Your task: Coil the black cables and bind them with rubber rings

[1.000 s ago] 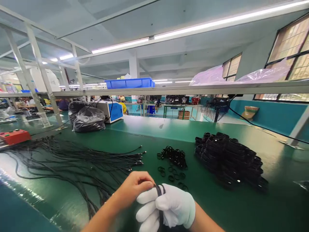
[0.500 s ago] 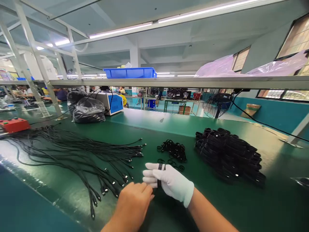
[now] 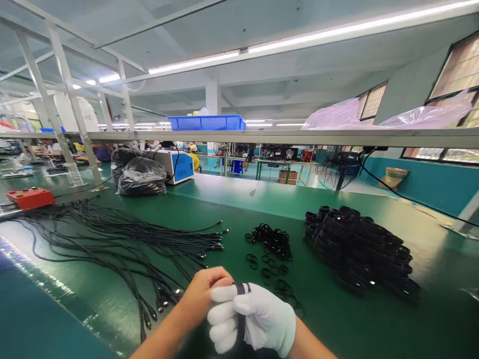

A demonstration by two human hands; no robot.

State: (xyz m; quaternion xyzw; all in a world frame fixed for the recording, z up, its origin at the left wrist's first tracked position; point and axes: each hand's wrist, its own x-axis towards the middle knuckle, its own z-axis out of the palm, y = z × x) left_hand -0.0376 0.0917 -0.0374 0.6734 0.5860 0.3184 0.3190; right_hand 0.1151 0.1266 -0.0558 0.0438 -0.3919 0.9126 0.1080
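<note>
My right hand (image 3: 252,319) wears a white glove, with its fingers curled in. Several black rubber bands (image 3: 241,289) are looped round the gloved fingers, and a dark strip of them crosses the palm side. Pressed close behind the glove's fingertips is my bare left hand (image 3: 204,294); its fingers are bent and mostly hidden, so what they grip cannot be seen. Loose black bands (image 3: 275,269) lie beyond the glove, in front of a small heap of bands (image 3: 272,239). To the left, long black cables (image 3: 149,237) with metal-tipped plugs spread across the green table.
On the right is a large pile of coiled black cables (image 3: 359,249). Further back left are a red button box (image 3: 32,198), a black plastic bag (image 3: 140,174) and a blue-and-white machine (image 3: 181,167). Overhead, a shelf (image 3: 262,135) carries a blue tray (image 3: 207,122).
Both hands have come lower and nearer to me. The gloved fingers, stretched out before, are now curled, and my left hand has moved up behind them. The view has tilted slightly up.
</note>
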